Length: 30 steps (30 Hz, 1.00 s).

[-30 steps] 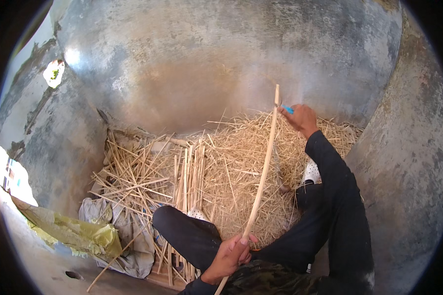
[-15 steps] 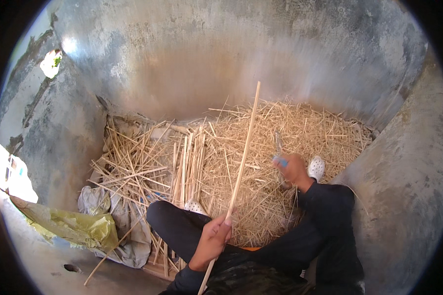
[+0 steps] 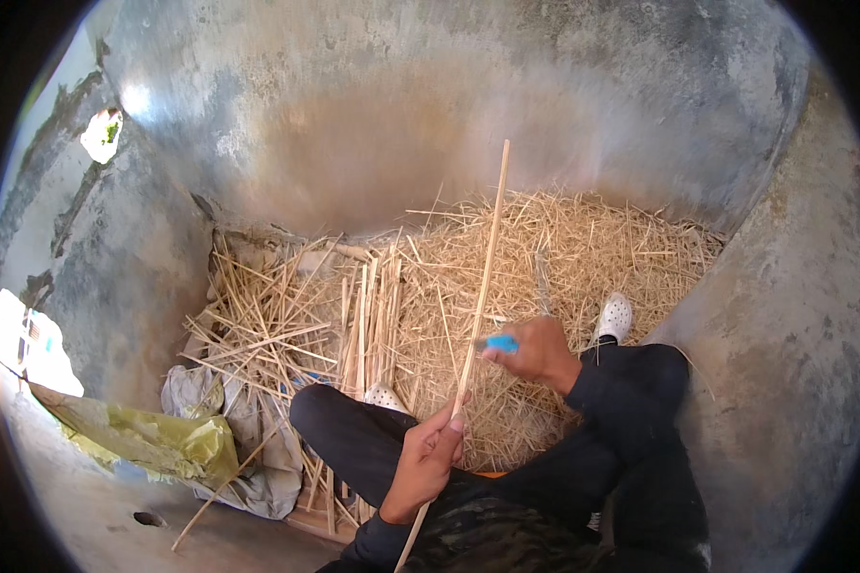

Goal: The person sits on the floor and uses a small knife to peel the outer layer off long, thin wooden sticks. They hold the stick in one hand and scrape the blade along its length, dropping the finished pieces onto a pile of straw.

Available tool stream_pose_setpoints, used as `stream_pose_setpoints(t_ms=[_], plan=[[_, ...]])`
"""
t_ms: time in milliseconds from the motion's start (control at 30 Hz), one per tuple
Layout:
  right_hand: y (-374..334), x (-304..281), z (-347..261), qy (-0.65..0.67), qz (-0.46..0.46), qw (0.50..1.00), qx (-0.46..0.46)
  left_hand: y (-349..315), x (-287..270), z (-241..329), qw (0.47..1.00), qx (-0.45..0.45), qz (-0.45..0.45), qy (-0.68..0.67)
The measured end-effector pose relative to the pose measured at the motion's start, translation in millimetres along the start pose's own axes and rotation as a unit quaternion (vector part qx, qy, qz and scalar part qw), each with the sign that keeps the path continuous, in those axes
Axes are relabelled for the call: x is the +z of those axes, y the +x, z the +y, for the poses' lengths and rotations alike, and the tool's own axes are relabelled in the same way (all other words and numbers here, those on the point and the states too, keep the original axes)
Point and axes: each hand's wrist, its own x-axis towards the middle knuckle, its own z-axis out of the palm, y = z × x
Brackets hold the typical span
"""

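A long pale wooden stick (image 3: 487,258) rises at a slant before me, its far end tipped slightly right. Lower down, my left hand (image 3: 425,463) is closed around it, thumb along the stick. My right hand (image 3: 537,351) grips a small blue-handled tool (image 3: 499,342). The tool's short dark tip is at the stick, above my left hand; its exact shape is too small to make out. A thin greyish object (image 3: 543,277) lies on the shavings just beyond my right hand, its near part hidden by the hand.
Shavings (image 3: 602,239) cover the floor under my legs. Left of them lie a row of straight sticks (image 3: 368,325) and a loose heap of sticks (image 3: 263,296). A grey sack (image 3: 268,458) and a yellowish plastic sheet (image 3: 182,444) sit at the left. Concrete walls (image 3: 449,105) enclose the spot.
My right hand has moved left and nearer to me, bringing the blue-handled tool to the stick. My left hand and the stick have shifted slightly right and up.
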Motion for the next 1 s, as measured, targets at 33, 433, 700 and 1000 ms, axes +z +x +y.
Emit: stream_pose_setpoints(t_ms=[33,433,700,1000], plan=[[-5.5,-2.8,-9.6,0.008,-0.001,1.000,-0.030,-3.5,-1.0,-1.5,1.000,0.002,-0.002,0.008],[47.9,-23.1,22.2,-0.114,0.105,0.983,-0.104,-20.0,3.5,13.0,0.998,0.021,-0.016,0.057],[80.8,-32.2,66.3,-0.157,0.125,0.979,-0.032,-9.5,10.1,10.7,0.999,0.000,-0.020,0.043],[107.9,-78.3,229.9,-0.111,0.173,0.920,0.333,-10.3,23.3,4.4,0.985,-0.130,-0.106,0.027]])
